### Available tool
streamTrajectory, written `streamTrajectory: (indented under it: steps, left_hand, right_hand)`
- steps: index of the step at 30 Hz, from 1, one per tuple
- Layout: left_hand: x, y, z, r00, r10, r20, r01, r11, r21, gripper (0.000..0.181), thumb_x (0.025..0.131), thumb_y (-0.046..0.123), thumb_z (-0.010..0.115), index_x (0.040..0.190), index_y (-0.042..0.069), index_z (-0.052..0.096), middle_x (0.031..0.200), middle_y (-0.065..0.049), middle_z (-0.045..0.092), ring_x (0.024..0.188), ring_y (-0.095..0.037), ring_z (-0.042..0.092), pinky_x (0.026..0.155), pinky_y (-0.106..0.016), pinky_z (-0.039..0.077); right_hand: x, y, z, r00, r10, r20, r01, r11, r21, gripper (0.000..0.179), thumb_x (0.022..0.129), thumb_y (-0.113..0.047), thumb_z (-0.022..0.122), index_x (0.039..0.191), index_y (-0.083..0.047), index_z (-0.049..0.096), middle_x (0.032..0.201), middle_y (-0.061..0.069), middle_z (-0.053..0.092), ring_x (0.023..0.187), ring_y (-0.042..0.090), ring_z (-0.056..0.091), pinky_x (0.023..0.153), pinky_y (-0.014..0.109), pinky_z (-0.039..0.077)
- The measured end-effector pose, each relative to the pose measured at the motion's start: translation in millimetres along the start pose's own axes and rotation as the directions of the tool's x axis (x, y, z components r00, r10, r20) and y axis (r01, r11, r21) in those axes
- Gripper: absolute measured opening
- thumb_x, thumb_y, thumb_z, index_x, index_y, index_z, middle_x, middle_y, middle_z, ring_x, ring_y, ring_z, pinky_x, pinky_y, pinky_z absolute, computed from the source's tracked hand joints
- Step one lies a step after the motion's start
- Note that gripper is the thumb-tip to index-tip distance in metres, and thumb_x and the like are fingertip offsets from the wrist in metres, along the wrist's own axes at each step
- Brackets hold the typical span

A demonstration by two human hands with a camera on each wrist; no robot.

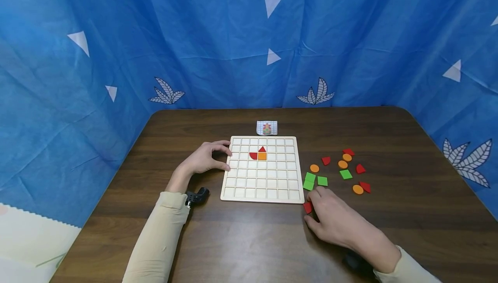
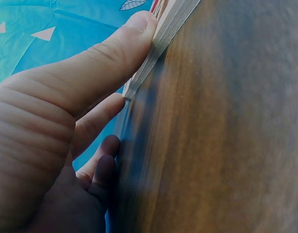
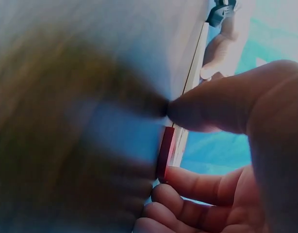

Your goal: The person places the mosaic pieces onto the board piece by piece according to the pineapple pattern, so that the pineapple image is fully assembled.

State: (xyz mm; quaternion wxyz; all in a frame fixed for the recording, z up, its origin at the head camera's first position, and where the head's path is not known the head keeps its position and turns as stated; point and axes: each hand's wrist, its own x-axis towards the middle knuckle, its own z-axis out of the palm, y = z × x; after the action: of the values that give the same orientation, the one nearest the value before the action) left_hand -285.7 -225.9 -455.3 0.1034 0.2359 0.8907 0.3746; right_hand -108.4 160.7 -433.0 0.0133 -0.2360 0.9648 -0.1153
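Right now your left hand (image 1: 204, 157) stands with thumb and fingers parted at the left edge of the square, pale wooden grid board (image 1: 256, 184), touching its rim, not wrapped round it. Your right hand (image 1: 332, 213) is at the board's near right corner, about a small, flat red piece (image 1: 308, 207) just beside that corner; your index finger touches one end of it while your thumb is apart from it, so you have no grasp on it. On the board, a red triangle (image 1: 262, 149) sits directly beyond an orange square (image 1: 262, 156), with a red quarter-circle (image 1: 253, 156) at the square's left. Past the board's far edge lies a small white printed card (image 1: 266, 128) with a coloured figure on a grid. To the board's right, your dark brown wooden table (image 1: 233, 239) bears flat green squares (image 1: 322, 181), orange discs (image 1: 358, 189) and more red pieces (image 1: 360, 168), loosely scattered; two of the green squares touch. Behind everything hangs a blue patterned cloth (image 1: 218, 27).
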Motion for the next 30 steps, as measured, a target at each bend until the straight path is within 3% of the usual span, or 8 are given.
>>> streamTrajectory:
  steps: [7,14,20,24,30]
  left_hand:
    - [0.9,-0.3,-0.5,1.0,-0.005,-0.002,0.005,1.0,-0.001,0.039,0.074,0.028,0.094,0.107,0.021,0.075,0.153,-0.004,0.054,0.148,-0.027,0.043,0.124,-0.048,0.032]
    - [0.7,0.5,0.8,1.0,0.002,-0.004,-0.002,1.0,-0.009,0.039,0.074,0.027,0.095,0.107,0.021,0.075,0.153,-0.005,0.055,0.148,-0.028,0.044,0.124,-0.05,0.032]
    - [1.3,-2.2,3.5,1.0,-0.001,0.006,0.001,1.0,0.001,0.038,0.075,0.027,0.094,0.108,0.022,0.075,0.154,-0.005,0.054,0.148,-0.027,0.043,0.124,-0.049,0.032]
    - [2.3,-3.5,2.3,1.0,-0.017,0.004,0.017,1.0,-0.002,0.038,0.075,0.028,0.094,0.108,0.023,0.075,0.154,-0.004,0.053,0.148,-0.028,0.043,0.124,-0.05,0.032]
    - [2.2,-2.2,0.4,1.0,-0.027,0.008,0.027,1.0,-0.006,0.038,0.075,0.028,0.094,0.109,0.022,0.075,0.155,-0.004,0.053,0.149,-0.028,0.042,0.124,-0.05,0.031]
  right_hand:
    - [2.5,-1,4,0.999,0.0,-0.046,0.0,1.0,-0.004,0.028,0.085,-0.028,0.08,0.091,-0.012,0.058,0.083,-0.006,0.048,0.077,0.011,0.044,0.068,0.027,0.042]
    - [5.1,-2,2,1.0,0.002,-0.025,-0.002,1.0,0.004,0.023,0.087,-0.021,0.08,0.09,-0.011,0.06,0.079,-0.004,0.048,0.074,0.011,0.043,0.063,0.026,0.04]
    - [-0.3,7,-11,0.995,-0.03,0.091,0.019,0.993,0.117,0.03,0.086,-0.023,0.083,0.106,-0.011,0.065,0.088,-0.007,0.05,0.078,0.01,0.044,0.064,0.023,0.038]
    - [-2.4,16,-19,0.986,-0.074,0.152,0.046,0.983,0.178,0.039,0.085,-0.023,0.085,0.118,-0.014,0.066,0.098,-0.009,0.054,0.084,0.007,0.048,0.068,0.024,0.044]
    - [-1.2,20,-20,0.984,-0.118,0.136,0.086,0.971,0.221,0.036,0.086,-0.018,0.085,0.117,-0.014,0.067,0.1,-0.009,0.057,0.084,0.005,0.051,0.069,0.023,0.048]
